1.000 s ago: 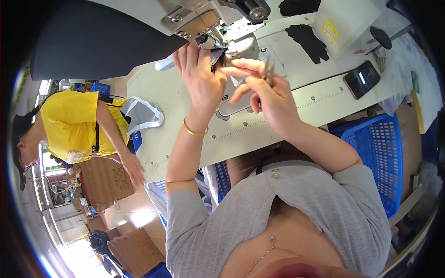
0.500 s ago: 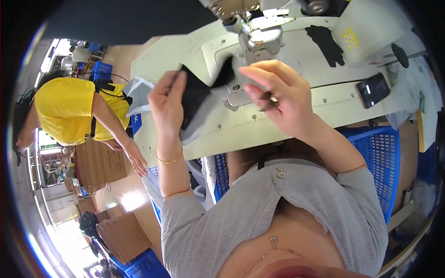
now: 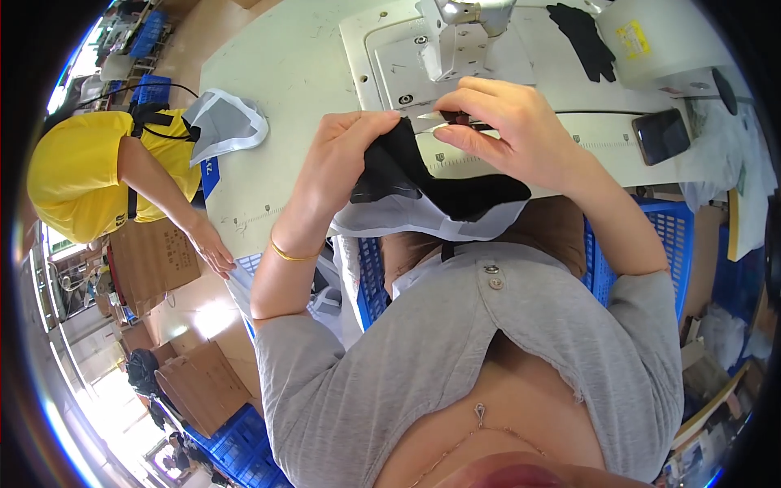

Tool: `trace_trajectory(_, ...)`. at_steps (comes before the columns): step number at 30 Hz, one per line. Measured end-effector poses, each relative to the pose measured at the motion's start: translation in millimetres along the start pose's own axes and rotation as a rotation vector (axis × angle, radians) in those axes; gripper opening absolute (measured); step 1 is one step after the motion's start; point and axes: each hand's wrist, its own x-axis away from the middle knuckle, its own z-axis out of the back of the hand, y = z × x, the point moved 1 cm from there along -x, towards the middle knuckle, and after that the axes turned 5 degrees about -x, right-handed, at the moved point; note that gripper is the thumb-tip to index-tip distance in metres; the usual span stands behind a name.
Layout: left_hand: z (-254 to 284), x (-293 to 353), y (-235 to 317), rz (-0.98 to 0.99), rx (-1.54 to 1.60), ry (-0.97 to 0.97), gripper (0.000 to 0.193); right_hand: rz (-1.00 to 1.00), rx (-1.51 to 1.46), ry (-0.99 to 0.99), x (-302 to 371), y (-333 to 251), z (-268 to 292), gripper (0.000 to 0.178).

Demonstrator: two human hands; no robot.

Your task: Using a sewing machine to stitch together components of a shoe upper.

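A black and light-grey shoe upper (image 3: 476,193) hangs from my left hand (image 3: 338,154), whose thumb and fingers pinch its upper edge. The black part curves to the right, with the pale grey part beneath it. My right hand (image 3: 525,134) is closed around small thread snips (image 3: 457,119). Their pointed silver tip is turned left, close to the pinched edge; I cannot tell if it touches. Both hands are over the front edge of the pale sewing table (image 3: 285,106). The metal post of the sewing machine (image 3: 464,45) stands just beyond them.
A black glove (image 3: 582,41) and a dark phone (image 3: 661,137) lie at the table's right. Another grey and white upper (image 3: 228,126) rests at the left edge, beside a person in yellow (image 3: 81,179). Blue baskets (image 3: 643,244) stand below the table.
My hands have come closer together, and the snips' tip is now at the edge of the upper. The upper has swung down and right. My view has shifted nearer the table front.
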Motion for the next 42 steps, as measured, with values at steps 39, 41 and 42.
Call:
trace_trajectory(39,-19.2,-2.6,-2.7,-0.158,-0.007,0.111,0.019,-0.135,-0.144,0.106,7.7,-19.6,39.5,0.024)
trace_trajectory(41,-21.3,-0.5,-6.4,-0.203,0.001,0.125,0.017,-0.008,0.02,0.099,16.5,-15.7,19.1,0.024)
trace_trajectory(42,-23.3,-0.1,-7.4,-0.249,0.013,0.143,0.016,0.053,0.141,0.145,19.5,-10.0,14.2,0.024)
